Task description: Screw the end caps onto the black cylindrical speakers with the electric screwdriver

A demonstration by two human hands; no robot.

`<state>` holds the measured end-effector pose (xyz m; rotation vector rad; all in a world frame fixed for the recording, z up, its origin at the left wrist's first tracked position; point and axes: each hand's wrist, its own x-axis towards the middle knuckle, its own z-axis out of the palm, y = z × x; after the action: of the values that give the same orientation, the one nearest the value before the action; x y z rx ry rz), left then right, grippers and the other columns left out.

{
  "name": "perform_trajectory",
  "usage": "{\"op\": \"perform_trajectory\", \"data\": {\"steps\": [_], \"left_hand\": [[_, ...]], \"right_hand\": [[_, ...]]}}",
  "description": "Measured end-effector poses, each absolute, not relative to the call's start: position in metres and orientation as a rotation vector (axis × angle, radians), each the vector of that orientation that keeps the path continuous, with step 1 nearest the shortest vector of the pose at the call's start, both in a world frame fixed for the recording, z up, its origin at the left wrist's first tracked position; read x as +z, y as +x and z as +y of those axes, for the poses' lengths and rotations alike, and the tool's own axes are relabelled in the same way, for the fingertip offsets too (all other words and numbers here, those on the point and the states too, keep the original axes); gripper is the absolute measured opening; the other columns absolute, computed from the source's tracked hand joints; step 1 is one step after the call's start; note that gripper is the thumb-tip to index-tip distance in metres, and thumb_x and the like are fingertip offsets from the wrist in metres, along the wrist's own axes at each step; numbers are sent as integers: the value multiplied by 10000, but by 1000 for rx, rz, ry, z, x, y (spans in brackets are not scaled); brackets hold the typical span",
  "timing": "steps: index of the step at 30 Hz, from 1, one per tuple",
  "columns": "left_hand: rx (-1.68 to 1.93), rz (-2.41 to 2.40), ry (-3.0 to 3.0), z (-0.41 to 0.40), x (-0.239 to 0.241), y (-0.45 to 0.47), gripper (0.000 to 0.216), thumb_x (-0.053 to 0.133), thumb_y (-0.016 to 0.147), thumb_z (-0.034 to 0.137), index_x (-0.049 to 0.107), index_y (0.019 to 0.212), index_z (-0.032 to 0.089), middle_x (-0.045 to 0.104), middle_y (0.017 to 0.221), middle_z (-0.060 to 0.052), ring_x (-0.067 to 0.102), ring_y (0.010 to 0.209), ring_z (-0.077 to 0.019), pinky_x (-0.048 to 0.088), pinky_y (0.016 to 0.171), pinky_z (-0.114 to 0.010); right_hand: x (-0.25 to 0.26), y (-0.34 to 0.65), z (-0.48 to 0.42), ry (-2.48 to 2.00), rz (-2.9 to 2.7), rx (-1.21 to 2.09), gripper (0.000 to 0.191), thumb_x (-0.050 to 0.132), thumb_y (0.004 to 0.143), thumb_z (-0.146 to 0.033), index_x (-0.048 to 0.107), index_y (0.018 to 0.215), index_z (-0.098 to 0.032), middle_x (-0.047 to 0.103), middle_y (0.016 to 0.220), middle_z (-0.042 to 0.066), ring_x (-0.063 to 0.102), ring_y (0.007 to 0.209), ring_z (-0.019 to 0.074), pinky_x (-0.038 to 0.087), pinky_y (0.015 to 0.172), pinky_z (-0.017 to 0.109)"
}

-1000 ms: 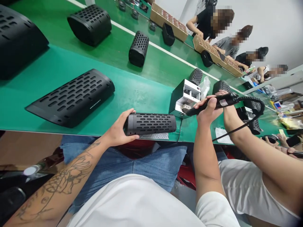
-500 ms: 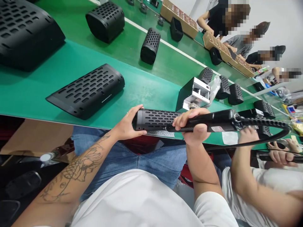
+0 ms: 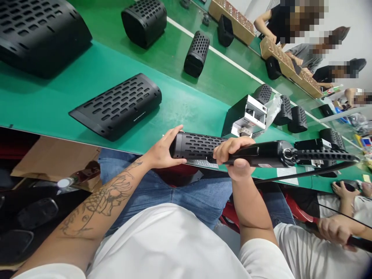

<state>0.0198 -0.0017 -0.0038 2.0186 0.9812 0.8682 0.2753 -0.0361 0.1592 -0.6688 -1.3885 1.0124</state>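
Observation:
My left hand [image 3: 164, 152] grips the left end of a black perforated cylinder-shaped speaker shell [image 3: 195, 145] that lies along the near edge of the green table [image 3: 186, 104]. My right hand [image 3: 236, 155] is wrapped round a black electric screwdriver [image 3: 263, 154], held level with its tip against the shell's right end. A coiled cable [image 3: 322, 155] runs from the tool's back end to the right.
A flat perforated black shell [image 3: 117, 105] lies left of centre, a larger one [image 3: 37, 31] at far left. More speaker shells [image 3: 197, 53] stand on the belt. A black-and-white box device [image 3: 245, 116] sits behind my right hand. A person's hand [image 3: 334, 228] is at lower right; people work farther back.
My right hand has brought the screwdriver down and leftward from near the box device to the shell's right end. My left hand has kept its grip on the shell. The neighbour's arm has dropped lower right.

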Motion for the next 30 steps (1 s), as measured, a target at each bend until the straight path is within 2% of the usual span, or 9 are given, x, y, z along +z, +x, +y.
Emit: {"op": "perform_trajectory", "data": {"steps": [5, 7, 9, 13, 16, 18, 23, 30], "left_hand": [[897, 981, 2027, -1, -11, 18, 1375, 983, 872, 700, 241, 1940, 256, 536, 1826, -224, 567, 1684, -488, 550, 1368, -614], [933, 974, 2049, -1, -14, 18, 1380, 988, 873, 694, 233, 1943, 259, 540, 1824, -223, 576, 1680, -485, 544, 1377, -621], [963, 960, 2080, -2, -16, 18, 1381, 990, 877, 689, 227, 1944, 258, 556, 1810, -225, 596, 1664, -482, 545, 1379, -627], [989, 917, 2162, -4, -20, 17, 1350, 977, 909, 677, 219, 1941, 248, 565, 1798, -237, 596, 1666, -483, 554, 1375, -639], [1000, 888, 2189, -4, -21, 18, 1366, 983, 909, 668, 196, 1944, 248, 579, 1778, -240, 609, 1650, -480, 567, 1364, -648], [995, 877, 2192, -3, -22, 18, 1395, 999, 893, 658, 178, 1947, 254, 592, 1762, -237, 629, 1629, -476, 589, 1343, -646], [1007, 874, 2181, -2, -20, 19, 1421, 1036, 866, 608, 182, 1951, 271, 585, 1776, -230, 639, 1622, -474, 613, 1322, -643], [975, 890, 2170, -5, -17, 19, 1385, 1032, 877, 578, 205, 1948, 285, 574, 1799, -215, 623, 1650, -472, 595, 1350, -653]], "right_hand": [[154, 273, -37, -618, -1403, 1031, 497, 1002, 853, -631, 658, 801, -277, 655, 536, -75, 568, 369, 129, 559, 449, 278], [154, 275, -39, -587, -1414, 1025, 441, 991, 884, -585, 686, 827, -272, 676, 566, -69, 603, 395, 132, 591, 482, 281], [160, 285, -39, -578, -1392, 973, 415, 939, 939, -611, 709, 863, -275, 672, 580, -71, 617, 405, 138, 608, 496, 294], [179, 333, -14, -713, -1216, 586, 429, 819, 1008, -702, 739, 929, -288, 607, 566, -86, 571, 387, 153, 540, 440, 306], [180, 380, 24, -891, -1056, 184, 311, 831, 1008, -573, 755, 951, -277, 611, 586, -86, 582, 425, 154, 510, 462, 306], [170, 403, 48, -993, -1018, 79, 321, 801, 1005, -562, 717, 888, -275, 608, 574, -87, 579, 424, 157, 487, 461, 312], [134, 420, 61, -1105, -1009, 167, 434, 784, 981, -636, 611, 788, -287, 584, 544, -98, 570, 398, 156, 523, 444, 333], [150, 416, 23, -999, -960, 188, 397, 777, 958, -650, 652, 916, -277, 582, 585, -115, 582, 440, 140, 567, 491, 319]]}}
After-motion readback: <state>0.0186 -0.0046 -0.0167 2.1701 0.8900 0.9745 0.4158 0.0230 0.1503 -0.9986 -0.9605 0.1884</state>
